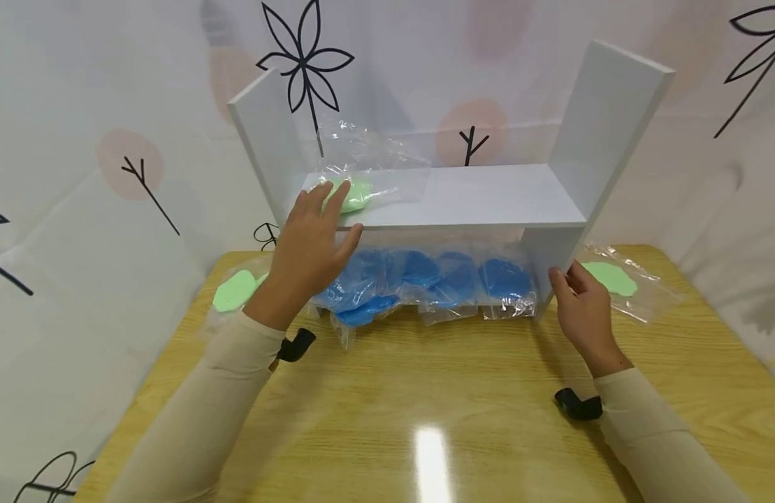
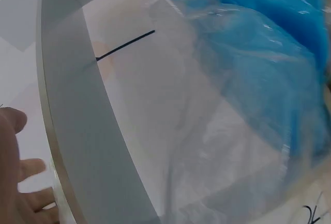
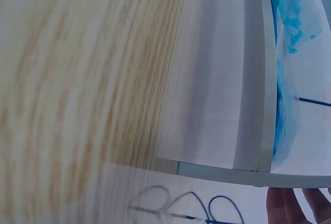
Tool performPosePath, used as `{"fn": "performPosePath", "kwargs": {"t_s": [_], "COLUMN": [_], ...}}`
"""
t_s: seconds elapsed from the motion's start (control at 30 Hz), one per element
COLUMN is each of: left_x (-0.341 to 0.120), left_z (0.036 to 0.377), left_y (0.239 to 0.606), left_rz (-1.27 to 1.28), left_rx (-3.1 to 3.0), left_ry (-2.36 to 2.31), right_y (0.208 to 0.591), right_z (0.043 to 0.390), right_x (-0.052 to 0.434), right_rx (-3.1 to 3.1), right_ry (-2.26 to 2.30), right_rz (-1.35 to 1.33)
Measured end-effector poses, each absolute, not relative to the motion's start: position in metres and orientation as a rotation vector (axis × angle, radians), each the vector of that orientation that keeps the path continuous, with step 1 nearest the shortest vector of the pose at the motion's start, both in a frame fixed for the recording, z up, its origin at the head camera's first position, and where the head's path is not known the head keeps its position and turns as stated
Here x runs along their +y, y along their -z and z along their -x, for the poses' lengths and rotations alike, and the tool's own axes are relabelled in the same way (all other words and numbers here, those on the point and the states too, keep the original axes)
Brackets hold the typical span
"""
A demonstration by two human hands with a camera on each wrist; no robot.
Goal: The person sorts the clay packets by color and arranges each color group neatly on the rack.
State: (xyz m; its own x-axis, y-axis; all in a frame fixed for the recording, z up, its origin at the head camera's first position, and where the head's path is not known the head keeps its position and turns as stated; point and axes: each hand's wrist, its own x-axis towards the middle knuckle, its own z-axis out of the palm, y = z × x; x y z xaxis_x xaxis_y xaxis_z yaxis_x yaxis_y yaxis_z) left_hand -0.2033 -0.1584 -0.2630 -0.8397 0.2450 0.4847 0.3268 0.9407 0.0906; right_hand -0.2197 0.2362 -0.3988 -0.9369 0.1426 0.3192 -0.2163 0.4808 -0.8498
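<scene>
A white shelf unit [image 1: 506,192] stands on the table, with tall side panels rising above its middle board. On the left part of that board lies a clear bag holding a light green piece [image 1: 358,195]. My left hand [image 1: 308,244] is raised at that end, fingers mostly straight and spread, fingertips overlapping the green piece in the head view. In the left wrist view its fingers [image 2: 32,168] show beside the side panel [image 2: 77,105]. My right hand [image 1: 582,307] pinches the front edge of the right side panel low down; its fingers [image 3: 292,206] appear beyond that panel in the right wrist view.
Several clear bags with blue pieces [image 1: 506,278] fill the lower compartment, some hanging past its front. Bagged green pieces lie on the wooden table [image 1: 387,419] at both sides, one left [image 1: 234,290] and one right [image 1: 610,278]. A patterned cloth [image 1: 393,91] hangs behind.
</scene>
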Motion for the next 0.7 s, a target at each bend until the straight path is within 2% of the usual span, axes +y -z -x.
{"fn": "performPosePath", "kwargs": {"t_s": [0.27,0.47,0.7], "left_x": [-0.194,-0.229,-0.274], "left_z": [0.176,0.163,0.165], "left_y": [0.278,0.293,0.316], "left_rz": [0.616,0.542,0.365], "left_rx": [-2.072,-1.896,-2.053], "left_ry": [0.31,0.412,0.409], "right_y": [0.398,0.399,0.401], "right_z": [0.222,0.225,0.223], "right_x": [0.235,0.236,0.236], "right_rx": [-2.373,-2.374,-2.402], "right_ry": [-1.445,-1.434,-1.429], "right_rz": [-0.075,-0.086,-0.029]}}
